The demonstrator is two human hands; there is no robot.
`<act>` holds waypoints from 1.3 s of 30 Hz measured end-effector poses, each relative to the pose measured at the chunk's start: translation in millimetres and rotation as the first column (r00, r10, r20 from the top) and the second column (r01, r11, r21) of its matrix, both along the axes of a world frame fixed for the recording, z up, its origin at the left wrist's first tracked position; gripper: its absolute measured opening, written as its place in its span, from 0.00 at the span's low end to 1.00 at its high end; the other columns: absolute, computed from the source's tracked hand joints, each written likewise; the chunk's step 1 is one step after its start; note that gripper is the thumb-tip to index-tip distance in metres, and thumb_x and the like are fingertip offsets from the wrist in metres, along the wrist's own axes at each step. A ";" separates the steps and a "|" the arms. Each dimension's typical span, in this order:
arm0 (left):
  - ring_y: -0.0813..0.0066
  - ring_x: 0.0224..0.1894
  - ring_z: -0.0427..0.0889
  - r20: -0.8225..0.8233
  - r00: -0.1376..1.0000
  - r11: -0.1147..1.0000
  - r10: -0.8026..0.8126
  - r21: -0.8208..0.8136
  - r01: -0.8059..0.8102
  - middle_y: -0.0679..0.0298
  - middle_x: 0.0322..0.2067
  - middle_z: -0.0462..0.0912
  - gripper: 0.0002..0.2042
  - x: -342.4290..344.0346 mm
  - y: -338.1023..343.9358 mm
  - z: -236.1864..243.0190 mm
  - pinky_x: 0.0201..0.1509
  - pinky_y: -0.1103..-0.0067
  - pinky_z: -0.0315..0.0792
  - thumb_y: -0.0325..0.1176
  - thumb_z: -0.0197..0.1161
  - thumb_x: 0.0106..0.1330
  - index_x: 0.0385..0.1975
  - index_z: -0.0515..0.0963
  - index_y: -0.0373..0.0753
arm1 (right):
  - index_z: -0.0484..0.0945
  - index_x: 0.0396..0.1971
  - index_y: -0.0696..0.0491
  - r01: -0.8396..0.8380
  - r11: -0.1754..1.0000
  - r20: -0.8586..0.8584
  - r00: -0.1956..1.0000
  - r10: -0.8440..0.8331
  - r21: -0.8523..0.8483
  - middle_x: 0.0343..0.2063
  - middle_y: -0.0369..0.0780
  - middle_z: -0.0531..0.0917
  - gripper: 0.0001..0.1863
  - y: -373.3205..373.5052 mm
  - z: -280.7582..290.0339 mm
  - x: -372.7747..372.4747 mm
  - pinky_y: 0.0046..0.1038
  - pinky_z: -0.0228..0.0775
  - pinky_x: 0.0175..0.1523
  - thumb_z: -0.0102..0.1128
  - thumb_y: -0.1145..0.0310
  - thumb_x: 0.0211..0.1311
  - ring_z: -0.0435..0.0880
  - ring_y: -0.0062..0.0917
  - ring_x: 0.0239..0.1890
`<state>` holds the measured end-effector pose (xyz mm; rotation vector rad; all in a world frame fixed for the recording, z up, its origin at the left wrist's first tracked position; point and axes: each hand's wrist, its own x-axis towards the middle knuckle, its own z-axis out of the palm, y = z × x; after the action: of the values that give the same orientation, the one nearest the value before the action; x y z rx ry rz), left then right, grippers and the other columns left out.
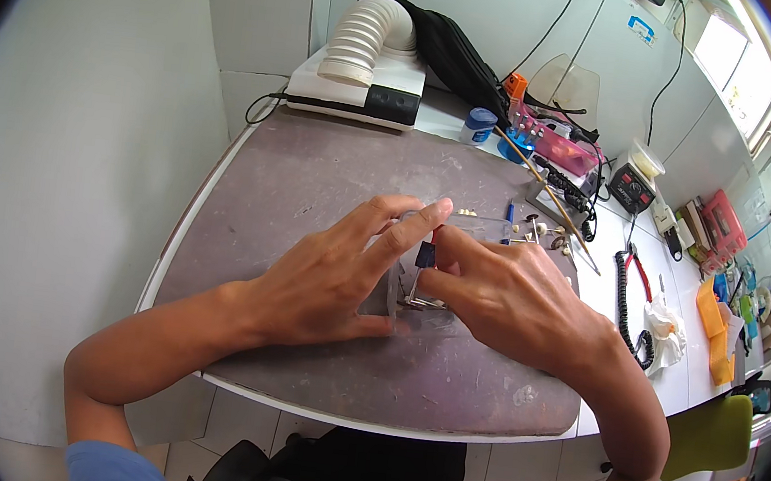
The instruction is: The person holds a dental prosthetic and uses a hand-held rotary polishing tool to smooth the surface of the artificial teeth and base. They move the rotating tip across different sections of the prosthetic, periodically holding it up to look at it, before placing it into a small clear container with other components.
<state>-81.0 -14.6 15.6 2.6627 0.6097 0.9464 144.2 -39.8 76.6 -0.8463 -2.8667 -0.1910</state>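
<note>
A transparent plastic box (392,290) stands on the brown mat in front of me. My left hand (337,259) is curved around its left side, thumb low near the front and fingers at the upper edge. My right hand (502,290) reaches into the box from the right with its fingers closed. A small dark block (426,255) shows beside the right fingertips; whether they grip it or something behind it is hidden. Thin metal pieces (427,305) lie at the bottom of the box.
Behind my right hand lie small polishing tools (555,240), a blue pen (511,212) and cream-coloured bits (466,211). A wooden stick (546,187) slants past a blue jar (516,142). A white hose unit (355,87) stands at the back; red-handled pliers (633,257) lie right.
</note>
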 end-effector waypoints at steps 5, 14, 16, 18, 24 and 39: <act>0.47 0.63 0.65 -0.002 1.000 1.000 0.000 -0.005 0.000 0.50 0.63 0.60 0.60 0.5 0.1 -0.5 0.63 0.62 0.70 0.36 0.83 0.39 0.73 0.46 0.45 | 0.76 0.32 0.58 -0.019 1.000 0.030 0.999 0.020 -0.020 0.34 0.43 0.74 0.06 1.2 -1.0 -1.8 0.33 0.76 0.27 0.61 0.76 0.53 0.85 0.32 0.32; 0.48 0.62 0.66 -0.015 1.000 1.000 0.021 -0.017 -0.021 0.50 0.62 0.62 0.60 0.0 0.8 -1.2 0.62 0.63 0.70 0.35 0.83 0.38 0.73 0.47 0.45 | 0.81 0.26 0.59 0.221 0.973 -0.054 0.973 -0.225 -0.072 0.28 0.49 0.84 0.05 7.1 -20.1 -25.3 0.37 0.78 0.30 0.64 0.75 0.47 0.86 0.40 0.27; 0.49 0.62 0.66 -0.011 1.000 1.000 0.016 -0.014 -0.016 0.50 0.62 0.62 0.60 0.1 0.8 -0.9 0.63 0.63 0.70 0.35 0.83 0.38 0.73 0.47 0.45 | 0.82 0.21 0.58 0.302 0.943 -0.034 0.950 -0.310 -0.140 0.23 0.50 0.84 0.03 8.5 -18.2 -29.2 0.38 0.78 0.31 0.65 0.75 0.45 0.86 0.42 0.28; 0.49 0.62 0.67 -0.004 1.000 1.000 0.012 -0.011 -0.012 0.50 0.62 0.62 0.60 -0.6 0.2 -1.4 0.63 0.63 0.70 0.35 0.83 0.38 0.73 0.47 0.45 | 0.82 0.23 0.57 0.348 0.922 -0.003 0.936 -0.353 -0.170 0.23 0.48 0.83 0.05 9.6 -17.2 -32.9 0.40 0.76 0.32 0.64 0.71 0.50 0.84 0.43 0.27; 0.48 0.62 0.67 0.011 1.000 1.000 0.009 -0.001 -0.009 0.49 0.61 0.63 0.59 0.7 0.0 -1.1 0.63 0.63 0.70 0.34 0.83 0.38 0.73 0.48 0.45 | 0.82 0.24 0.58 0.449 0.866 0.014 0.889 -0.457 -0.221 0.22 0.47 0.83 0.07 10.2 -10.0 -40.0 0.41 0.76 0.33 0.66 0.70 0.48 0.84 0.43 0.27; 0.50 0.60 0.69 0.052 0.999 0.996 0.003 0.092 -0.007 0.51 0.60 0.64 0.59 -0.3 -4.1 -4.4 0.60 0.65 0.73 0.34 0.83 0.37 0.72 0.50 0.45 | 0.80 0.21 0.59 0.407 0.900 -0.044 0.907 -0.418 -0.156 0.21 0.46 0.81 0.06 2.4 -11.8 -45.1 0.41 0.73 0.28 0.61 0.71 0.49 0.83 0.44 0.25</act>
<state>-81.3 -18.7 11.3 2.7081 0.5749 1.0659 99.1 -37.4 64.8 -1.4543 -2.6169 0.0058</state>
